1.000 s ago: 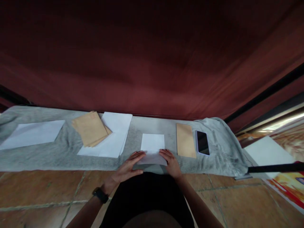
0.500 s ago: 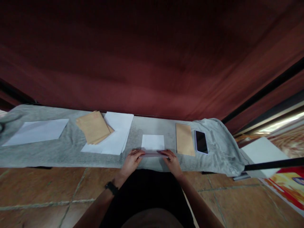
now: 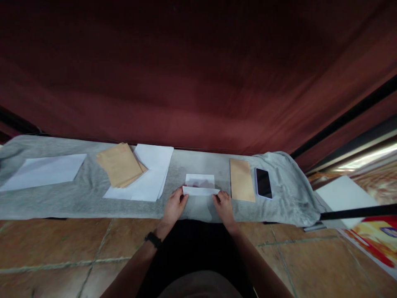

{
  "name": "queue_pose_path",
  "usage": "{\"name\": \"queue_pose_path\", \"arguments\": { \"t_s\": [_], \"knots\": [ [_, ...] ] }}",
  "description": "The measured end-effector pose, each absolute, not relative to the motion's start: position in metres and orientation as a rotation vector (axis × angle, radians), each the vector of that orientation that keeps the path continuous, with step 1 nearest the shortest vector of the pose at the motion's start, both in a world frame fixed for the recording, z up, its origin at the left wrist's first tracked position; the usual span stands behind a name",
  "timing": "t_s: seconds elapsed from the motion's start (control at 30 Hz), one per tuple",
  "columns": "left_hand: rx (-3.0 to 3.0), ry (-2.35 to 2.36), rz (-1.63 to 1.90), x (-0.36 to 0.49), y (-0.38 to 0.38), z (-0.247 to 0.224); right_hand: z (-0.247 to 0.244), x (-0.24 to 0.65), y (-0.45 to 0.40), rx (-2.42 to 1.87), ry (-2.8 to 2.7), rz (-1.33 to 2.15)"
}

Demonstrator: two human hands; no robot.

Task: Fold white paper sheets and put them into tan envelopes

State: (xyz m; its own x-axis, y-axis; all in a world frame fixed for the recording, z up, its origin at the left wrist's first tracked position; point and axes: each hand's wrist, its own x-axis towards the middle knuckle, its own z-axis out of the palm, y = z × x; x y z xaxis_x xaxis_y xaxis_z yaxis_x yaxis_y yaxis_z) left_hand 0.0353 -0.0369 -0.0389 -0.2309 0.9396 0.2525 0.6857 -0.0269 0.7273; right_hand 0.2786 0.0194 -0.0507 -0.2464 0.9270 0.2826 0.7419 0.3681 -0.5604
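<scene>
A white sheet of paper (image 3: 201, 191) lies in front of me, its near part lifted and turned over toward the far side. The far part of the sheet stays flat on the grey cloth, with a shadow across it. At the left end of the raised edge, my left hand (image 3: 175, 205) pinches the paper between thumb and fingers. My right hand (image 3: 223, 207) grips the other end in the same way. Right of that hand lies a single brown envelope (image 3: 242, 180), flat on the cloth.
A phone (image 3: 264, 183) lies beyond the envelope. To the left, a stack of brown envelopes (image 3: 120, 165) overlaps white paper sheets (image 3: 155, 174). Farther left is another white sheet (image 3: 45, 170). Grey cloth (image 3: 93, 203) covers the narrow table, with a dark red curtain (image 3: 186, 103) behind.
Both hands have moved the near edge of the paper up and away from me. Its raised part now leans over the flat part and shows a bright white face.
</scene>
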Motion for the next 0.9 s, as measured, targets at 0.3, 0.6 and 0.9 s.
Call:
{"name": "queue_pose_path", "arguments": {
  "t_s": [0.3, 0.6, 0.9],
  "knots": [
    [2.201, 1.442, 0.869, 0.004, -0.054, -0.039, -0.045, 0.311, 0.016, -0.973, -2.360, 0.643],
    [2.225, 1.431, 0.666, 0.003, -0.029, -0.014, -0.016, 0.312, 0.018, -1.005, -2.420, 0.879],
    [2.236, 1.555, 0.740, -0.005, -0.037, -0.034, -0.023, 0.227, 0.030, -1.054, -2.502, 0.542]
  ]
}}
